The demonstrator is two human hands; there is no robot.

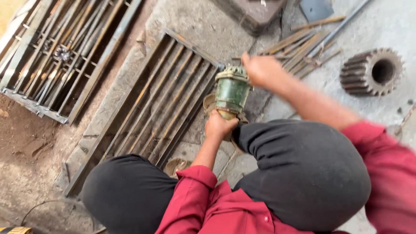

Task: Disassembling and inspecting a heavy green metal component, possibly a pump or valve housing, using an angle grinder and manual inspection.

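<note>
A worn green power tool (232,92), like an angle grinder, is in front of my knees over the edge of a rusty metal grille frame (152,99). My left hand (219,125) is closed around the tool's near end. My right hand (261,69) is blurred, beside the tool's far end, fingers curled at its head; whether it grips is unclear. I squat in dark trousers and a red shirt.
A second metal grille (56,56) lies at the upper left. Loose metal rods (303,45) lie behind my right hand. A large rusty gear (372,72) sits on the concrete at the right. A dark block (251,13) is at top centre.
</note>
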